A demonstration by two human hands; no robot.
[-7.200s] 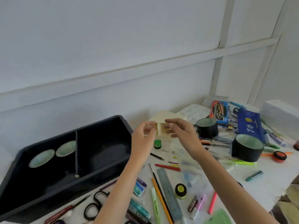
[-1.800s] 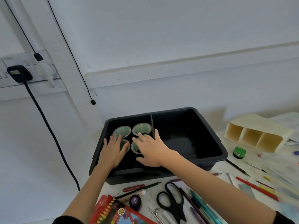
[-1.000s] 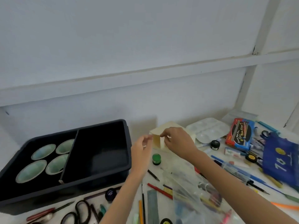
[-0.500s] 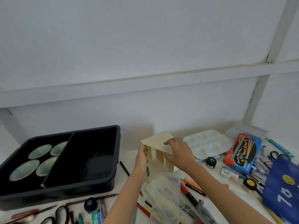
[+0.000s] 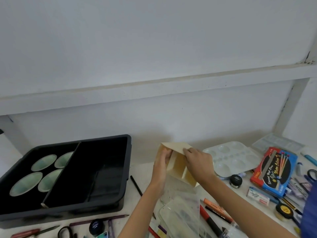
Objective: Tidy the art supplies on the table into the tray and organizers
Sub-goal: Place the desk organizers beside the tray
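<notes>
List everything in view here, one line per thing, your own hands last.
tray: one, black, left side, divided in two.
cups: four, pale green inside, left compartment of the tray.
organizer: one, cream, centre, held by both hands.
palette: one, white, right of the organizer.
watercolour box: one, red and blue, right of the palette.
pencil: one, black, between tray and organizer.
jars: two, black, one below the palette, one in front of the tray.
clear case: one, transparent, near edge.
left hand: grips the organizer's left end.
right hand: grips its top edge.
</notes>
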